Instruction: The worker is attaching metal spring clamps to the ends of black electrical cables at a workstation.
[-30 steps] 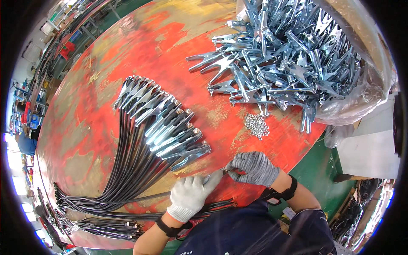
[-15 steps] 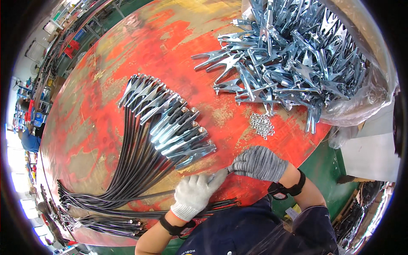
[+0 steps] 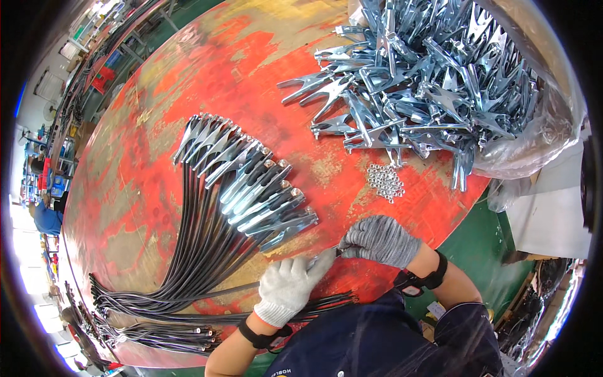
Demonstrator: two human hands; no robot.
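Now left hand [image 3: 284,289] clasped black cable [image 3: 242,288], seemingly for steadiness; right hand [image 3: 380,240], grip unclear; nuts [image 3: 385,181] lay handily near.

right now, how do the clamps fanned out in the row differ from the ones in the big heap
The row clamps lie side by side in a neat curve, while the heap clamps are jumbled at many angles. The row clamps meet black cables; no cables show on the heap clamps. The row clamps are far fewer than the heap clamps. Both kinds are shiny, silvery metal.
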